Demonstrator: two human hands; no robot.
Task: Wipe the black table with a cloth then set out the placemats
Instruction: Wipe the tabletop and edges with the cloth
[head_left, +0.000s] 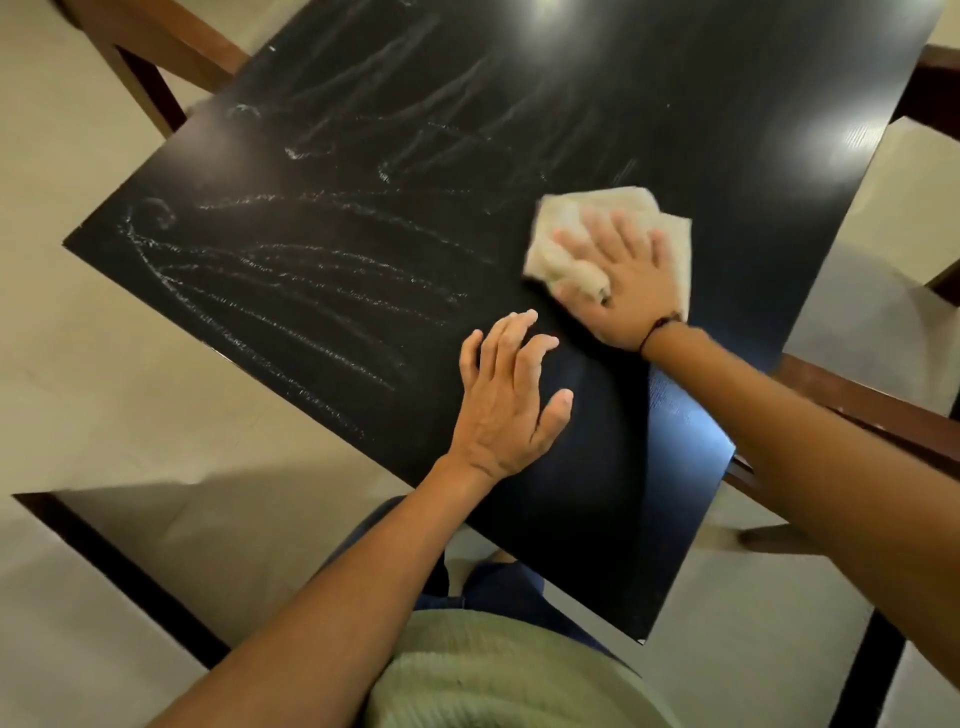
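Observation:
The black table (363, 156) fills the middle of the head view, tilted in frame, with streaky wet wipe marks across its left and far parts. A folded cream cloth (558, 254) lies on the table right of centre. My right hand (623, 280) presses flat on the cloth, fingers spread and straight. My left hand (511, 395) rests on the bare tabletop near the front edge, fingers straight, holding nothing. No placemats are in view.
Wooden chairs stand around the table: one at the top left (150, 47), one with a pale cushion at the right (904, 208), and a dark wooden frame at the lower right (857, 410). Pale floor tiles (78, 338) surround the table.

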